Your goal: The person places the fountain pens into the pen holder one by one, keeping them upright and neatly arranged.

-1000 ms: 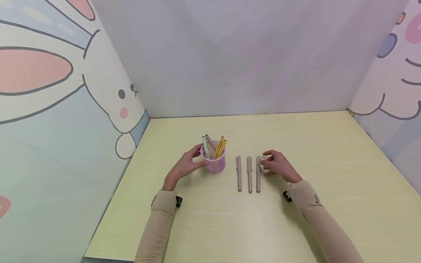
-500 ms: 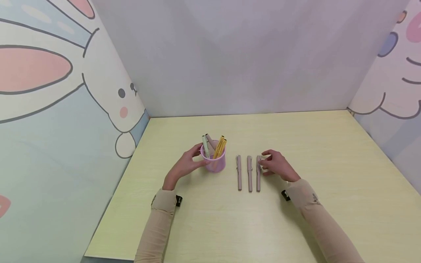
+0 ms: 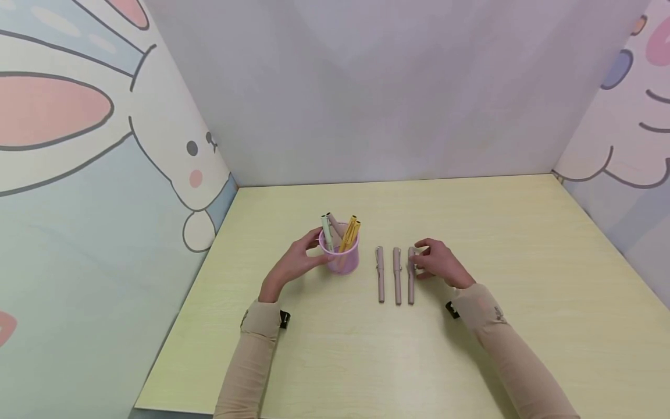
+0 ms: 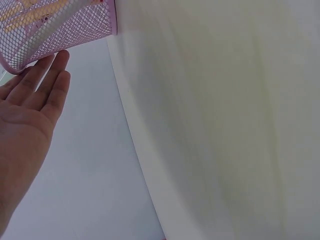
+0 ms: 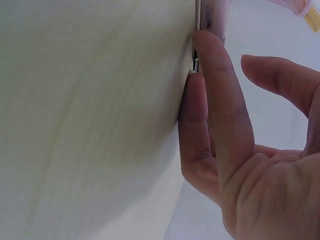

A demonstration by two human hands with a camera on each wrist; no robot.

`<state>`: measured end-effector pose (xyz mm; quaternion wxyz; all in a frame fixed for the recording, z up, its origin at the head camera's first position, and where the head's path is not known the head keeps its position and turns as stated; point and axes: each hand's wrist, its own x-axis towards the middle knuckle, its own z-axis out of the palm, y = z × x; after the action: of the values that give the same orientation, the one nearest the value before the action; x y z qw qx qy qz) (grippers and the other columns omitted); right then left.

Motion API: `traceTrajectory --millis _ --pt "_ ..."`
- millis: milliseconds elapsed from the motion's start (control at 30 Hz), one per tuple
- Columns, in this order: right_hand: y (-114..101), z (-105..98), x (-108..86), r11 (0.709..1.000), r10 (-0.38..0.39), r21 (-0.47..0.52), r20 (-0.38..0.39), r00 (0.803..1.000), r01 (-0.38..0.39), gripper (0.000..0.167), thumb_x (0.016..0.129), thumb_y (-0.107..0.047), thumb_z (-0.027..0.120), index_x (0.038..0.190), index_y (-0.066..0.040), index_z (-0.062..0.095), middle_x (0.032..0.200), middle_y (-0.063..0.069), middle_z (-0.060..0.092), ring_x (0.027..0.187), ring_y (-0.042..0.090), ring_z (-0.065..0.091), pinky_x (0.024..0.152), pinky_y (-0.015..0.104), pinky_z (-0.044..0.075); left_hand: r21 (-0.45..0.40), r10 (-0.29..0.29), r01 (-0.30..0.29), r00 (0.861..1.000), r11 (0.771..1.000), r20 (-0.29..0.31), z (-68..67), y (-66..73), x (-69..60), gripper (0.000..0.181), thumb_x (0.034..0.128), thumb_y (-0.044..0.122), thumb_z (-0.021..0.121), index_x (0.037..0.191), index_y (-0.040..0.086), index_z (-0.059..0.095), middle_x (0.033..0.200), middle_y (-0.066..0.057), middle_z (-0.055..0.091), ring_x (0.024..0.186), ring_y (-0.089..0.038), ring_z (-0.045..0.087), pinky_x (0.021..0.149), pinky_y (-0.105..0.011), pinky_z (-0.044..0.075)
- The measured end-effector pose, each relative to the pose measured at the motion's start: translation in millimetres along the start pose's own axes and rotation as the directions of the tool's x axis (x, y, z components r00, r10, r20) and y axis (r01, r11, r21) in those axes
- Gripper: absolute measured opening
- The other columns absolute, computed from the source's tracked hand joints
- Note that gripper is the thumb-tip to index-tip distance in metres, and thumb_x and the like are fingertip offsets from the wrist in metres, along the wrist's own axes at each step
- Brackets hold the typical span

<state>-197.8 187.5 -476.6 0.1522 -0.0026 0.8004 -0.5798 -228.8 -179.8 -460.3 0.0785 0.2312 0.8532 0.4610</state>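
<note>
A pink mesh pen cup [image 3: 345, 265] stands on the table. My left hand [image 3: 295, 262] holds its left side, thumb in front and fingers around the far side. In the left wrist view, the fingers [image 4: 37, 87] lie fairly straight against the mesh. The cup contains a pale green pen [image 3: 327, 231], a mauve pen [image 3: 334, 223] and yellow pens [image 3: 348, 234]. To its right, three mauve pens lie side by side: left [image 3: 381, 279], middle [image 3: 398, 282] and right [image 3: 410, 288]. My right hand [image 3: 439, 262] touches the rightmost pen with its fingertips; the thumb stands apart from it in the right wrist view.
The pale wooden table [image 3: 324, 361] meets a plain grey wall [image 3: 387, 99] at the back. Walls with cartoon animals flank it, a rabbit [image 3: 162, 134] on the left. Small black devices sit at both wrists.
My right hand has shifted slightly left, closer over the rightmost pen. The left hand, the cup and the pens keep their places.
</note>
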Motion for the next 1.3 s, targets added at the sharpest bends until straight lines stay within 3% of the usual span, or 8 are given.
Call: traceTrajectory --millis 467,1300 --pt "-0.2 2.6 3.1 1.0 0.011 -0.027 -0.003 1.0 -0.011 0.057 0.097 0.0 0.062 0.145 0.018 0.038 0.118 0.031 0.059 0.087 0.027 0.071 0.074 0.04 0.063 -0.004 -0.009 0.009 1.0 1.0 -0.002 1.0 1.3 0.4 0.081 0.0939 0.036 0.075 0.16 0.01 0.037 0.153 -0.017 0.05 0.138 -0.041 0.049 0.112 -0.058 0.04" --pt "-3.5 6.7 7.6 0.971 0.023 -0.236 -0.042 0.999 -0.032 0.053 0.095 -0.002 0.067 0.14 0.016 0.043 0.103 0.026 0.062 0.069 0.02 0.07 0.066 0.034 0.062 -0.009 -0.017 0.017 1.0 1.0 0.0 2.1 2.8 2.3 0.08 0.0942 0.034 0.076 0.16 0.01 0.037 0.153 -0.017 0.05 0.138 -0.041 0.049 0.112 -0.058 0.041"
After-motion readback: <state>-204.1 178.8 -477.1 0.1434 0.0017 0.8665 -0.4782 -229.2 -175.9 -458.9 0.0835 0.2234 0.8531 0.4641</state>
